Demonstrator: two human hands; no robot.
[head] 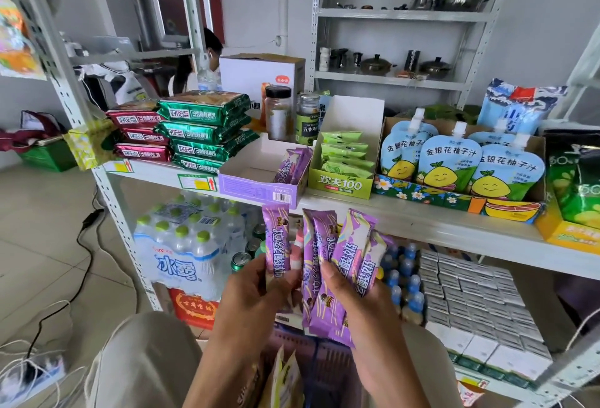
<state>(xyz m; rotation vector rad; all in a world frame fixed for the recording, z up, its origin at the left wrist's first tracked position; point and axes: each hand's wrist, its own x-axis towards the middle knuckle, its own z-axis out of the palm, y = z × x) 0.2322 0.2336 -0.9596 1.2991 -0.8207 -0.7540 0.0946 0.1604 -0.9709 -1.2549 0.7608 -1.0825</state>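
Glossy purple foil wraps everything in hand. The left hand (250, 297) pinches a single purple packet (277, 238) near its lower end, thumb on the front and fingers curled behind, so the long, flat wrapper with crimped ends stands almost upright. The right hand (360, 307) has its grip curled round a fan of purple packets (344, 251), the thumb pressed across their fronts while several slim wrappers spread out above and below the fingers, overlapping and tilted to the right. A narrow gap separates the single packet from the fan. Both are held in the air just below the front edge of the white metal shelf (406, 212), directly under an open-topped purple cardboard box (256, 185) with a barcode on its front, in which a few matching packets (292, 165) lean against the right wall. Just beside that box stands a lime-green cardboard box (341, 183) with a tall white back flap, stacked with pale green sachets (344, 154). To its right, a flower-printed tray holds soft blue spouted juice pouches (448, 164) with white caps and smiling yellow fruit. To the left lie stacks of shiny green biscuit packs (204, 128) and red biscuit packs (139, 134), with two lidded glass jars (278, 112) behind the purple box. On the shelf level below, a shrink-wrapped pack of water bottles (181, 245) with green caps sits at the left and rows of small white cartons (477, 303) at the right. A purple plastic basket (324, 368) with slatted walls sits beneath the hands.
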